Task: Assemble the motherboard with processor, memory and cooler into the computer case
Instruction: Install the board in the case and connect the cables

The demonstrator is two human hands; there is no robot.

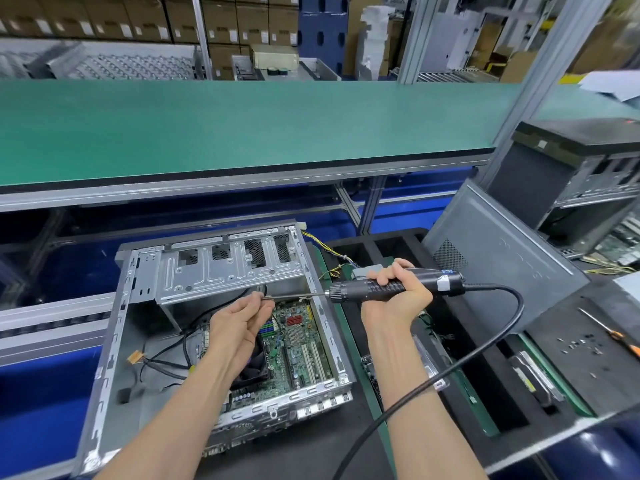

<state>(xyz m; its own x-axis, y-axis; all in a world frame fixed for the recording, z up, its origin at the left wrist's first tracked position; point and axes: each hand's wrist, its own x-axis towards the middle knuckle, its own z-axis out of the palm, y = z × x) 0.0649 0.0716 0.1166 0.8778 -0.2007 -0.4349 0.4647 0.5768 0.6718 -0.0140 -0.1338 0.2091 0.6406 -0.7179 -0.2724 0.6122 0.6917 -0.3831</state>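
An open grey computer case (pixel 138 271) lies on its side in front of me. The green motherboard (pixel 298 344) sits inside it, with a black cooler fan (pixel 254 370) partly hidden under my left forearm. My right hand (pixel 398 296) grips a black electric screwdriver (pixel 388 287), held level above the case with its long bit pointing left. My left hand (pixel 239 323) pinches the tip of that bit (pixel 294 296) between thumb and fingers; whether a screw sits there I cannot tell.
The screwdriver's black cable (pixel 485 344) loops to the right and down. A grey side panel (pixel 491 265) leans at the right. Loose screws (pixel 578 344) and an orange-handled screwdriver (pixel 623 342) lie on black foam. A green shelf (pixel 242 126) runs overhead; another case (pixel 581 174) stands at right.
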